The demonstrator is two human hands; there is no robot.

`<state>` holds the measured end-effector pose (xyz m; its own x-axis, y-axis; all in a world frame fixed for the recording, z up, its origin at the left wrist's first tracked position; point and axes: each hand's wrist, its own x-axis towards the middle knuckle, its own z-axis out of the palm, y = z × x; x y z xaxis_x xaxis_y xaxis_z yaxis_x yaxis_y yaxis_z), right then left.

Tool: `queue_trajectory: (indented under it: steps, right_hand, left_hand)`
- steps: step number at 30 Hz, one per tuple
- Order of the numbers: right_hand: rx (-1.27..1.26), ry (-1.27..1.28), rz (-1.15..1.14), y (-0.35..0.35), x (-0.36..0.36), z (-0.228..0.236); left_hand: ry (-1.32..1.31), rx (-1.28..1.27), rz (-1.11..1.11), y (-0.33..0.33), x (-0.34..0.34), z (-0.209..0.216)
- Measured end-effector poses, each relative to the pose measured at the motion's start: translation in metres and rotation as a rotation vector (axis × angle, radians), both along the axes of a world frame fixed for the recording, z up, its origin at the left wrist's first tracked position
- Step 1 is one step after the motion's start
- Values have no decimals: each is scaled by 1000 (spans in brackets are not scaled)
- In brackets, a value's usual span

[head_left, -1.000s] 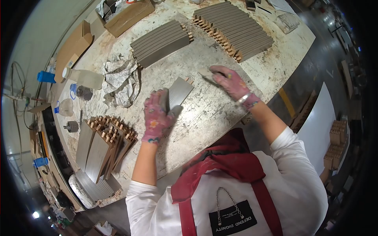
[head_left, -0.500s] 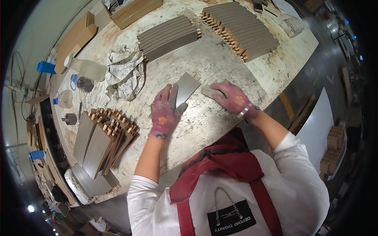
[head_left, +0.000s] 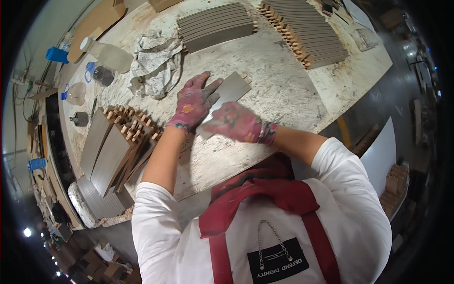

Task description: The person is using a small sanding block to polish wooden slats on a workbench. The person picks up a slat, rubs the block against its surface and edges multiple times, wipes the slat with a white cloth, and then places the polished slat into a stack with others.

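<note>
Left hand [head_left: 191,102] rests against gray board [head_left: 235,89], fingers spread | Right hand [head_left: 234,122] curls over its near end, grip unclear | Pegged boards [head_left: 112,161] stand nearby

From my remote seat I am picking out lettering on a black rectangular patch [head_left: 257,260], which is sitting on the chest of the white shirt [head_left: 357,222]. Bold pale capitals [head_left: 293,265] are running along its lower part, upside down to me; finer lines [head_left: 273,258] above are proving too small to read.
</note>
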<state>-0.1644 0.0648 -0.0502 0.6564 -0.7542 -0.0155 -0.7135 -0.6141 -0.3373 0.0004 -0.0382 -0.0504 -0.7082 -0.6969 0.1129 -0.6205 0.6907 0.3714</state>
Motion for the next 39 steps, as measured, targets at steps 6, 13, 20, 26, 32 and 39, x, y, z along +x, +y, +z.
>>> queue_trajectory:
  steps: [6,13,20,26,32,39]
  right_hand:
    - [-349,-38,-571,9,-142,15]
    - [-190,-249,-407,-4,-103,65]
    - [-96,-74,214,-39,30,34]
    - [-172,-68,-50,-94,19,36]
    - [35,-956,-700,-54,-43,-3]
    - [110,-1093,-558,-30,26,-3]
  left_hand:
    - [-25,-24,51,6,-4,-1]
    - [200,-58,3,102,-66,-10]
    - [236,62,119,136,-61,-56]
    - [163,-86,31,116,-51,-40]
    - [79,-104,445,96,38,0]
    - [15,-227,380,96,21,-7]
